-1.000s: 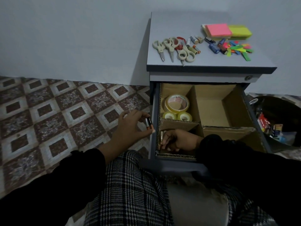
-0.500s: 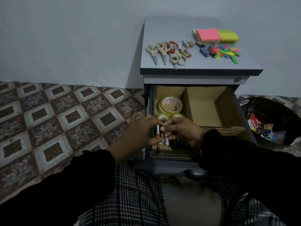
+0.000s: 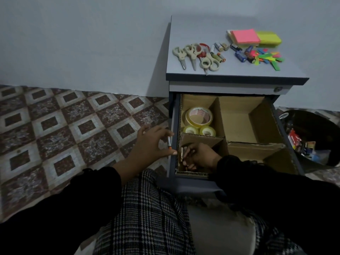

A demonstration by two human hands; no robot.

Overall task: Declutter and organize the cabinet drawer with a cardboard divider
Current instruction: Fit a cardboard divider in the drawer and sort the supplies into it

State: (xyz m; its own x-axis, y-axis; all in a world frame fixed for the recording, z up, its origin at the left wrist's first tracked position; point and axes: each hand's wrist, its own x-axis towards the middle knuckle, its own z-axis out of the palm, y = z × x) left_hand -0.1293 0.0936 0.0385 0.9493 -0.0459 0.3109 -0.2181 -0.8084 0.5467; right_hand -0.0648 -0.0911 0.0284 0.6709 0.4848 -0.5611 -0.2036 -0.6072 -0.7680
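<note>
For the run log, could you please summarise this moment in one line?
left hand: pinches battery | right hand: in front-left compartment, grip unclear | tape rolls: back-left

Three tape rolls [image 3: 199,120] (one large), four scissors [image 3: 195,56], two sticky-note pads [image 3: 255,38].

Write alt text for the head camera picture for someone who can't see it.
A person's left hand pinches a battery beside an open drawer, while the right hand reaches into the near-left section of its cardboard divider. Tape rolls fill the far-left section; scissors and sticky notes lie on the cabinet top.
</note>
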